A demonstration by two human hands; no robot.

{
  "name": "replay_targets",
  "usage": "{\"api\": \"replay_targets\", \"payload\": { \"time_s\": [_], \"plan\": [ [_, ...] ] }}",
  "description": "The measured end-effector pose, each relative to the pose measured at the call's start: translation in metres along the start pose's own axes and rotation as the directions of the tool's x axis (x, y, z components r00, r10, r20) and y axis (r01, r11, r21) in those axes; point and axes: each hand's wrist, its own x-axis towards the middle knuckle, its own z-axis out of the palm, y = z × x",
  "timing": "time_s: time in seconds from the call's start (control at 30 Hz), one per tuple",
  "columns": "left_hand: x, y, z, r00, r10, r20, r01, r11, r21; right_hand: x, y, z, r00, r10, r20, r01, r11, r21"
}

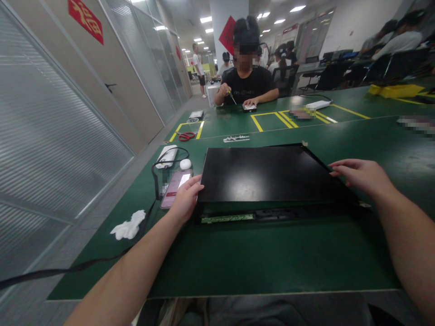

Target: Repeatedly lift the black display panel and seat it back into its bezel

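A flat black screen panel [251, 174] lies above a shallow black frame [288, 213], shifted to the left over it. Along the frame's near side shows a strip of green circuit board [227, 218]. My left hand [185, 199] is closed on the panel's left edge, thumb on top, fingers partly hidden beneath. At the opposite side, my right hand [362, 176] has its thumb and fingers pinched at the frame's right edge. A phone [171, 188] lies beside my left hand, partly behind it.
A white device [166, 156] with a black cable, a small round white case [185, 164] and crumpled tissue [129, 225] are on the left. Red scissors [186, 136] and white strips [236, 139] lie beyond the panel. Across the table, a person [249, 81] holds a screwdriver.
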Motion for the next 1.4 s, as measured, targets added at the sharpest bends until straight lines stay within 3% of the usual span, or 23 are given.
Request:
{"api": "replay_targets", "payload": {
  "time_s": [0.3, 0.73, 1.4],
  "plan": [
    [0.006, -0.009, -0.005, 0.997, 0.021, 0.08, -0.021, 1.0, -0.01, 0.004, 0.003, -0.001, 0.999, -0.035, 0.037, 0.038, 0.995, -0.09],
    [0.005, -0.009, -0.002, 1.0, 0.006, 0.031, -0.006, 1.0, 0.002, 0.0, -0.004, -0.004, 0.999, -0.028, 0.034, 0.034, 0.976, -0.216],
    [0.001, -0.005, 0.003, 0.999, 0.015, 0.037, -0.017, 0.998, 0.053, 0.007, 0.005, -0.003, 0.997, 0.002, 0.074, 0.01, 0.985, -0.17]
  ]
}}
